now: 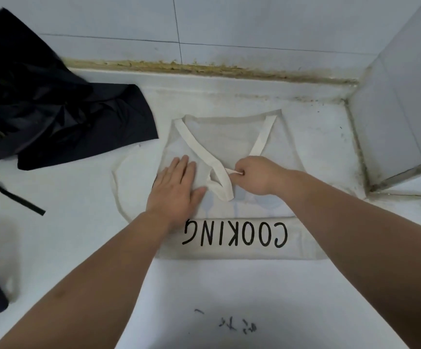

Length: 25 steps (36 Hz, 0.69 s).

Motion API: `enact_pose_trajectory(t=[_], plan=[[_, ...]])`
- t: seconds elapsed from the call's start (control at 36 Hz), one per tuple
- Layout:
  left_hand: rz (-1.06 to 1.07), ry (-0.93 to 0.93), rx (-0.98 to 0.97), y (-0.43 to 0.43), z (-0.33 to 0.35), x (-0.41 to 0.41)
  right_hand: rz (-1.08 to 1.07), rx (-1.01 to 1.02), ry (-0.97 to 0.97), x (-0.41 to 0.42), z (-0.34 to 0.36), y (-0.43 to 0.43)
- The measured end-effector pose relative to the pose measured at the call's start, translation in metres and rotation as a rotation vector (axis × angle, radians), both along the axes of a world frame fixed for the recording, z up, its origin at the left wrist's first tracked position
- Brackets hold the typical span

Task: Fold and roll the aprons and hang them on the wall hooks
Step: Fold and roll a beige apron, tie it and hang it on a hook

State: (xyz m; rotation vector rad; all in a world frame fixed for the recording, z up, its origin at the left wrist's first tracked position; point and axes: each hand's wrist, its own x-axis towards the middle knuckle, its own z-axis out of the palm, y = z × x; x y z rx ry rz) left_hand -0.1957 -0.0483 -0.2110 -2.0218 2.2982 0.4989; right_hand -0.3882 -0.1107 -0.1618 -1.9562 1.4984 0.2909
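On the white counter (78,235), mid-frame, the left grip (176,187) lay spread flat on the pale sheer "COOKING" apron (229,137); the right grip (257,176) pinched its cream fabric strap (194,144).

Pale grey apron (229,139), black "COOKING" lettering, cream strap (194,144); navy apron (83,119); white counter (73,235)

- Soft, even, cool bluish light falls from above; no glare on the white counter (65,222).
- Faint grey shadows lie on the counter at the left edge and bottom middle.
- Wide-angle bending curves the wall tile (229,21) joints and stretches the forearms (98,293).
- The dark cloth (53,109) shows little detail; the left edge is smeared.
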Motion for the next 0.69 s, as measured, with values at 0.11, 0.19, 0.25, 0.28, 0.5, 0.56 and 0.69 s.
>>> enact_pose_trajectory(t=[0.11,0.19,0.25,0.28,0.5,0.56,0.69], plan=[[-0.059,-0.024,0.025,0.029,0.001,-0.001,-0.125,-0.027,-0.125,-0.004,0.009,0.023],[-0.100,-0.045,0.035,0.053,0.001,-0.001,-0.150,-0.108,-0.128,-0.003,0.024,0.032],[-0.126,-0.045,0.039,0.071,0.004,-0.003,-0.213,-0.225,-0.112,-0.001,0.033,0.035],[-0.132,-0.040,0.045,0.077,0.007,-0.004,-0.310,-0.329,-0.140,-0.002,0.036,0.032],[-0.122,-0.112,0.097,0.103,0.027,-0.008,-0.574,-0.407,-0.597,-0.015,0.054,0.044],[-0.099,-0.150,0.060,0.106,0.031,-0.011,-0.495,-0.362,-0.504,-0.018,0.049,0.054],[-0.081,-0.142,0.005,0.100,0.040,-0.017,-0.337,-0.196,-0.170,-0.019,0.024,0.084]])
